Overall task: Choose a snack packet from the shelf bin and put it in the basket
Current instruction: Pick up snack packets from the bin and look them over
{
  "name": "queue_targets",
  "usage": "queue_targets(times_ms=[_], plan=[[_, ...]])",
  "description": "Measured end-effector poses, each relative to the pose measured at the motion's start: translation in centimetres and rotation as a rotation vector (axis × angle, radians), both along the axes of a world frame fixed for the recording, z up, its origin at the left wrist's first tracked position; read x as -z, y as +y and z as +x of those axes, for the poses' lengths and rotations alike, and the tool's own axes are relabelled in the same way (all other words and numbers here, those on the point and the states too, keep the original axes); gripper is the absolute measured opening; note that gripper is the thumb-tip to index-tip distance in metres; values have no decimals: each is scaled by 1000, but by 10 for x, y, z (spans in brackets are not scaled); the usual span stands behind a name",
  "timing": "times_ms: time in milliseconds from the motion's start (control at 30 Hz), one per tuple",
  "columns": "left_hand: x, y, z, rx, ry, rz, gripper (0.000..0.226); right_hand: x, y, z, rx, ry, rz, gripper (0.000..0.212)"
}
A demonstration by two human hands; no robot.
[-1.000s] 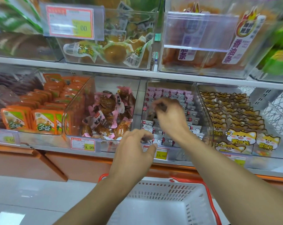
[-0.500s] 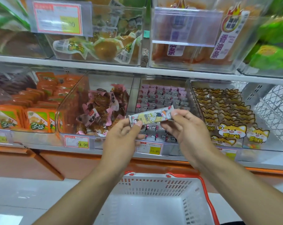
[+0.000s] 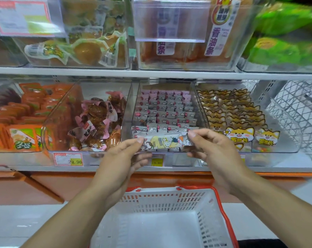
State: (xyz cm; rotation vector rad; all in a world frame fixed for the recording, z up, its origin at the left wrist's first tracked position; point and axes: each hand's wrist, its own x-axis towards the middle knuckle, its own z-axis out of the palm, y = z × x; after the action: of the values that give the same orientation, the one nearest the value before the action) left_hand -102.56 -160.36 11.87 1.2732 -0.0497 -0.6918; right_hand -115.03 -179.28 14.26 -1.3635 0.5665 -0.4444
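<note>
Item: one snack packet (image 3: pixel 167 141), long and narrow, white and yellow printed film, held level in front of the middle shelf bin (image 3: pixel 167 151), above the basket (image 3: pixel 201 196).

Hands: left hand (image 3: pixel 118 162) pinches the packet's left end between thumb and forefinger; right hand (image 3: pixel 215 152) pinches its right end the same way.

Handling, as judged: light, soft, crinkly wrapper, likely slippery; contents may crush under a squeeze. Best taken by the sealed ends, as now; one hand should be enough to lower it.

Count: one packet in hand; many like packets in rows in the bin, too many to count exactly. One basket, white with red rim, nothing visible inside. Two legible price tags (image 3: pixel 68 159) on the shelf edge.
</note>
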Motion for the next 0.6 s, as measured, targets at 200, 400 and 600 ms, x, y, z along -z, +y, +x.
queue_targets(times_ms=[200,400,600], plan=[[3,-4,-1,-97,201,-122,17,-3,1,-3,-57,-106,-113,13],[-6,-3,-2,-60,209,-265,25,-3,-2,-7,-101,-126,-306,14],[-7,-2,-2,-30,145,-243,23,-2,0,-7,-111,-129,-305,16]])
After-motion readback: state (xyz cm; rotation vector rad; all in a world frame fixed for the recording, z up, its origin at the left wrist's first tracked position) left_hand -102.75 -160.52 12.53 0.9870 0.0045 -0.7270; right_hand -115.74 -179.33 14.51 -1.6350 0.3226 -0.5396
